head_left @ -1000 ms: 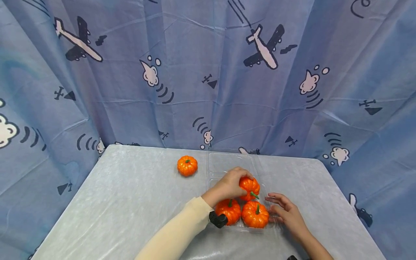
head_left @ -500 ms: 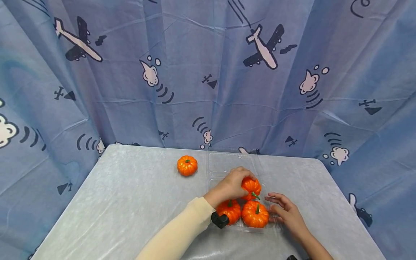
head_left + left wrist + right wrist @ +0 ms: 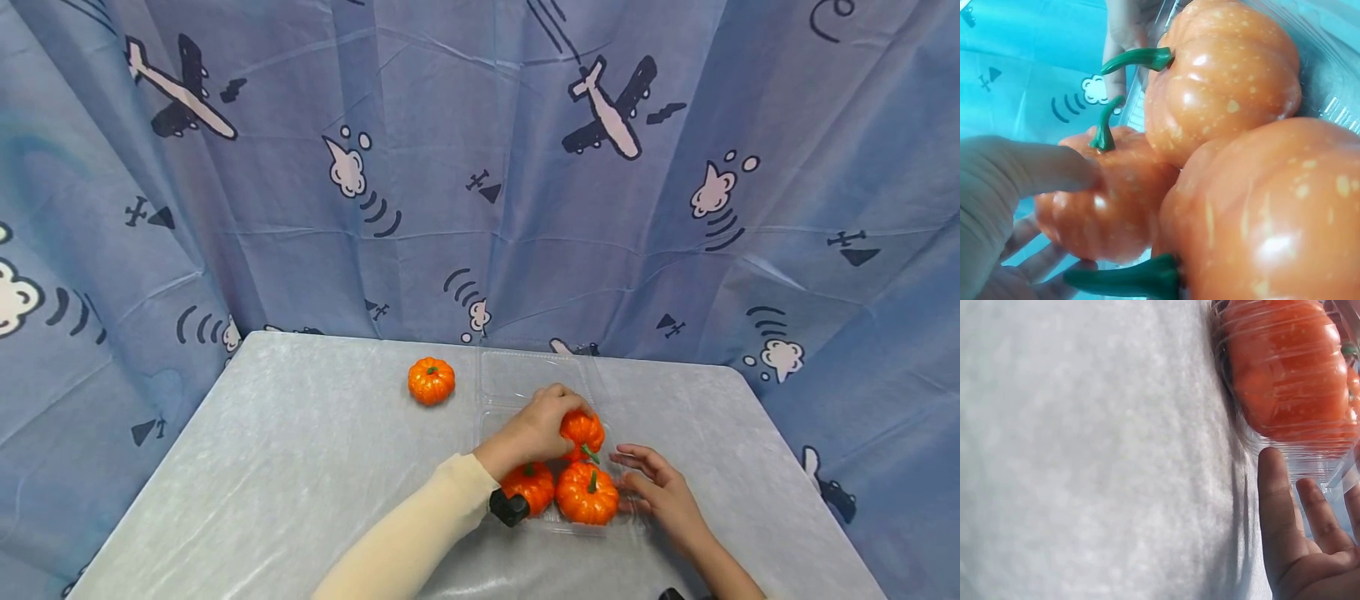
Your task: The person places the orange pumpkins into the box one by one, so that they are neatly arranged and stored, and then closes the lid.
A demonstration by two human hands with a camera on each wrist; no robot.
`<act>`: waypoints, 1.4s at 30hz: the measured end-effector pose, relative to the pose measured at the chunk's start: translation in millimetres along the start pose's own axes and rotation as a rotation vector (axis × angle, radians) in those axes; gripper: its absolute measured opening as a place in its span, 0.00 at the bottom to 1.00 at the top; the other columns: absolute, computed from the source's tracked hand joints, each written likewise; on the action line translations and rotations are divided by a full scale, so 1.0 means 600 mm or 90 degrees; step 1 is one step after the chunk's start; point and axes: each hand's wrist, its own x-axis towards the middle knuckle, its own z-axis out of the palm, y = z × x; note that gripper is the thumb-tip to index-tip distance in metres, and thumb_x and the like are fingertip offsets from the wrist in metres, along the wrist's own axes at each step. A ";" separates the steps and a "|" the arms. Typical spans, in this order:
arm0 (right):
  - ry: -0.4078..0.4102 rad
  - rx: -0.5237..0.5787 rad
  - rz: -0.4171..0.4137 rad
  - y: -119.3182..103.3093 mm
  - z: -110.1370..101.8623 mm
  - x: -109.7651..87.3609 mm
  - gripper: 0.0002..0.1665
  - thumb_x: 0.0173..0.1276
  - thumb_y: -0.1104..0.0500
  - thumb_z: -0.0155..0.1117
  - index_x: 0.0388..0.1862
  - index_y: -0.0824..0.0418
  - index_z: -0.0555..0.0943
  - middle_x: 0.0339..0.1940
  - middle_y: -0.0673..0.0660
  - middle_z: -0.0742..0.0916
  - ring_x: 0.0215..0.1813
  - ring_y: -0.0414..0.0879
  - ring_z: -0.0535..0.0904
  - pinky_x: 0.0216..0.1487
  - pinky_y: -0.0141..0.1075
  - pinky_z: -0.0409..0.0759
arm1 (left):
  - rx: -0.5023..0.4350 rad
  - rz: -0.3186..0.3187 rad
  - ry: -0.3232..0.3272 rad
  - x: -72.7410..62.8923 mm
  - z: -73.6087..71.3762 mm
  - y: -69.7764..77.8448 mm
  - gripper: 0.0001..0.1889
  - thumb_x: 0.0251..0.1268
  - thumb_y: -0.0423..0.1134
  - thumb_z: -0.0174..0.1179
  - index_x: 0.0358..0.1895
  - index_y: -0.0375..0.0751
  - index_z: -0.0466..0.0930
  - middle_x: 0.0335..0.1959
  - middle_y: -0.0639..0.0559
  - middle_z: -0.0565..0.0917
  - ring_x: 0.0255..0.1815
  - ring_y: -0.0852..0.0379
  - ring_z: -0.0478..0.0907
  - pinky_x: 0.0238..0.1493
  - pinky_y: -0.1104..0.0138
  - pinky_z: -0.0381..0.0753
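My left hand (image 3: 542,423) grips a small orange pumpkin (image 3: 583,433) with a green stem, at the back right of a clear plastic clamshell box (image 3: 555,528). In the left wrist view the thumb lies on top of this pumpkin (image 3: 1113,206) and fingers reach round below. Two more pumpkins sit in the front of the box: one at left (image 3: 534,492), partly hidden by a black wrist device, and one at right (image 3: 587,494). My right hand (image 3: 666,493) is at the box's right side, fingers extended; the right wrist view shows fingertips close to the ribbed wall (image 3: 1310,464).
Another small pumpkin (image 3: 431,381) stands on the pale table (image 3: 300,467), left of the box. The transparent lid (image 3: 534,377) lies folded back behind the base. A blue curtain (image 3: 427,167) printed with planes hangs beyond the table's far edge.
My left hand has shifted slightly right with the gripped pumpkin. My right hand and the other pumpkins have stayed in place.
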 end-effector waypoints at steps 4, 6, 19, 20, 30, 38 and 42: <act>0.001 0.001 0.001 0.001 0.000 0.001 0.29 0.72 0.58 0.56 0.68 0.66 0.64 0.56 0.53 0.82 0.42 0.41 0.82 0.39 0.41 0.86 | -0.024 -0.018 0.005 0.002 -0.002 -0.004 0.25 0.47 0.35 0.71 0.52 0.56 0.79 0.50 0.53 0.77 0.51 0.58 0.73 0.51 0.73 0.74; -0.002 -0.002 -0.003 0.001 0.000 0.001 0.29 0.72 0.58 0.56 0.68 0.66 0.64 0.56 0.51 0.82 0.42 0.41 0.82 0.39 0.41 0.86 | -0.026 -0.022 0.004 0.002 -0.004 -0.004 0.25 0.47 0.35 0.72 0.52 0.55 0.79 0.50 0.53 0.78 0.51 0.58 0.73 0.51 0.73 0.75; -0.021 0.017 -0.027 0.001 -0.002 0.002 0.27 0.73 0.60 0.54 0.67 0.66 0.64 0.50 0.40 0.84 0.42 0.41 0.82 0.39 0.41 0.86 | 0.000 -0.014 -0.003 0.004 0.000 -0.004 0.23 0.48 0.39 0.73 0.51 0.51 0.79 0.51 0.52 0.78 0.52 0.56 0.75 0.53 0.72 0.75; -0.020 0.016 -0.026 0.001 -0.002 0.002 0.27 0.73 0.60 0.54 0.67 0.66 0.64 0.50 0.40 0.84 0.42 0.41 0.82 0.39 0.41 0.86 | 0.001 -0.011 -0.003 0.004 0.000 -0.004 0.22 0.49 0.39 0.73 0.51 0.51 0.79 0.51 0.52 0.78 0.52 0.56 0.75 0.54 0.72 0.75; -0.019 0.017 -0.031 0.003 -0.001 0.001 0.27 0.73 0.60 0.54 0.67 0.67 0.64 0.49 0.40 0.84 0.41 0.41 0.82 0.39 0.41 0.86 | 0.013 0.011 -0.001 0.007 0.001 -0.006 0.21 0.50 0.41 0.72 0.50 0.51 0.80 0.49 0.54 0.79 0.50 0.58 0.76 0.53 0.74 0.75; -0.010 0.006 -0.025 0.003 -0.001 0.001 0.27 0.73 0.59 0.55 0.68 0.66 0.64 0.52 0.45 0.83 0.41 0.42 0.83 0.39 0.41 0.86 | -0.011 -0.004 -0.007 0.005 0.000 -0.008 0.17 0.58 0.42 0.67 0.52 0.51 0.80 0.49 0.53 0.79 0.50 0.59 0.77 0.53 0.74 0.75; -0.004 0.002 -0.016 0.002 0.000 0.001 0.27 0.72 0.59 0.55 0.67 0.65 0.65 0.55 0.50 0.82 0.42 0.42 0.84 0.39 0.42 0.86 | -0.003 -0.007 -0.013 0.006 0.000 -0.009 0.18 0.57 0.42 0.67 0.52 0.49 0.80 0.50 0.52 0.80 0.51 0.58 0.77 0.54 0.73 0.75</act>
